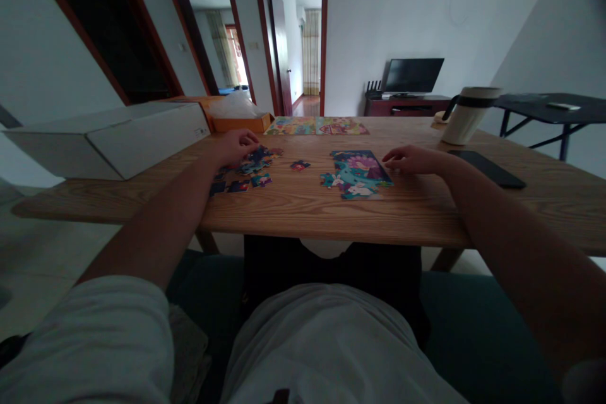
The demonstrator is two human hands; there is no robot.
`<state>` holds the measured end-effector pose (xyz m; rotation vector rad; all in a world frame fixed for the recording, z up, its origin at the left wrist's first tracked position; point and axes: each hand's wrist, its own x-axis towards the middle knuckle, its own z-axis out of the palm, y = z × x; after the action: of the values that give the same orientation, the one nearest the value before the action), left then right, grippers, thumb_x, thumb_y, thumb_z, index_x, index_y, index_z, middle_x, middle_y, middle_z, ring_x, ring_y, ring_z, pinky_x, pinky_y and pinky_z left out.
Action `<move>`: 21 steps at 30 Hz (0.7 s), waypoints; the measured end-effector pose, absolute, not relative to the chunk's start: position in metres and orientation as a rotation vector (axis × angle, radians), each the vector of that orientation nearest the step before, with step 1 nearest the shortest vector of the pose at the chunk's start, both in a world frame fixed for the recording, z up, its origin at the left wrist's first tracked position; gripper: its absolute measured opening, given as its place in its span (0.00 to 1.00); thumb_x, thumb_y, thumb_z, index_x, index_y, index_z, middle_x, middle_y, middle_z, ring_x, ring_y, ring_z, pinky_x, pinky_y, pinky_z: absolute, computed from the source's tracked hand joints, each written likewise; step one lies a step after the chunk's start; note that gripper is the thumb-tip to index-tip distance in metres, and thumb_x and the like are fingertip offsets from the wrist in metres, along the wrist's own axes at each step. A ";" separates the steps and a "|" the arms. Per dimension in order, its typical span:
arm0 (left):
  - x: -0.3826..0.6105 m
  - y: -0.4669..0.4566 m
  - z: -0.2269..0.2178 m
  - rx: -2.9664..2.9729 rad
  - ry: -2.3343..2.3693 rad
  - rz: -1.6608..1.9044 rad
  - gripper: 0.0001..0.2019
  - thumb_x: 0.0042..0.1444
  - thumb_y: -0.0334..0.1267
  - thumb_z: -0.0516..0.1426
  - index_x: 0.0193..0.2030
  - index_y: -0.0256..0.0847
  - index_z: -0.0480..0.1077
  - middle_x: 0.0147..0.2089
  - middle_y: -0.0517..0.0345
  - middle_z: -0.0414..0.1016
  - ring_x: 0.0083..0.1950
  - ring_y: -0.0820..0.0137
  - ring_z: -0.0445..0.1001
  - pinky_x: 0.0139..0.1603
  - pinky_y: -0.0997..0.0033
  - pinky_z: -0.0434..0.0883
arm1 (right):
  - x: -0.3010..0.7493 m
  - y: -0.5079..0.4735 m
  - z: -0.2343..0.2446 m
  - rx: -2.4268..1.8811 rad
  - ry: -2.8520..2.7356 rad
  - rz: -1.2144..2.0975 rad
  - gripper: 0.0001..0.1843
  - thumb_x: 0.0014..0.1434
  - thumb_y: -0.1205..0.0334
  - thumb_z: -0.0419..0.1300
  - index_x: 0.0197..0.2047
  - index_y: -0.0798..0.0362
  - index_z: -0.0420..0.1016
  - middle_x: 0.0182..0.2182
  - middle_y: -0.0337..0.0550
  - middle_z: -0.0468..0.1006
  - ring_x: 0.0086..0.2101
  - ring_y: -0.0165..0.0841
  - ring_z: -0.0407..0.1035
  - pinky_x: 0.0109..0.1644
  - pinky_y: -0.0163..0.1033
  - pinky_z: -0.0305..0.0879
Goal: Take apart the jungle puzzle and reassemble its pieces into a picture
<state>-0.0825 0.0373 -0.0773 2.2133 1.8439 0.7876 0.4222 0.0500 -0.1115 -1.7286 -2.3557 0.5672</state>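
Observation:
My left hand (235, 144) rests on a heap of loose colourful puzzle pieces (246, 170) on the wooden table (303, 202); its fingers curl down onto the pieces. My right hand (413, 160) lies at the right edge of a partly joined puzzle (357, 173) showing pink, teal and white rabbits, with fingers bent and pointing left against it. A single loose piece (300, 165) lies between the heap and the joined part.
A white cardboard box (113, 136) and an orange box (237, 117) stand at the table's left. A printed puzzle sheet (316, 126) lies at the far edge. A white mug (468, 113) and a dark phone (487, 168) sit on the right.

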 end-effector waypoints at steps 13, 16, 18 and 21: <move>-0.075 0.038 -0.080 2.165 1.829 0.712 0.17 0.53 0.34 0.62 0.52 0.41 0.77 0.52 0.50 0.82 0.50 0.61 0.80 0.48 0.66 0.77 | 0.424 0.052 -0.113 -1.723 -2.380 0.556 0.25 0.64 0.44 0.59 0.58 0.48 0.79 0.45 0.48 0.84 0.41 0.43 0.79 0.47 0.46 0.75; -0.077 0.041 -0.079 2.197 1.840 0.763 0.19 0.52 0.35 0.63 0.53 0.41 0.77 0.53 0.51 0.81 0.53 0.59 0.79 0.51 0.65 0.76 | 0.425 0.053 -0.114 -1.713 -2.382 0.548 0.25 0.64 0.45 0.59 0.58 0.48 0.79 0.44 0.49 0.84 0.41 0.44 0.79 0.48 0.48 0.75; -0.087 0.043 -0.076 2.197 1.855 0.842 0.18 0.55 0.36 0.61 0.53 0.40 0.77 0.53 0.51 0.81 0.50 0.62 0.79 0.51 0.67 0.75 | 0.425 0.053 -0.114 -1.718 -2.372 0.567 0.26 0.63 0.44 0.59 0.59 0.49 0.79 0.45 0.50 0.84 0.41 0.44 0.79 0.49 0.48 0.75; -0.116 0.042 -0.069 2.118 1.884 0.940 0.17 0.60 0.36 0.59 0.55 0.35 0.75 0.52 0.49 0.81 0.42 0.69 0.78 0.47 0.70 0.73 | 0.424 0.053 -0.113 -1.734 -2.356 0.585 0.27 0.63 0.42 0.60 0.58 0.49 0.79 0.46 0.50 0.84 0.42 0.44 0.78 0.49 0.47 0.74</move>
<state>-0.1161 0.0418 -0.0694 2.1181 1.8842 0.9403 0.4243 0.0525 -0.1134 -1.7337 -2.3558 0.5850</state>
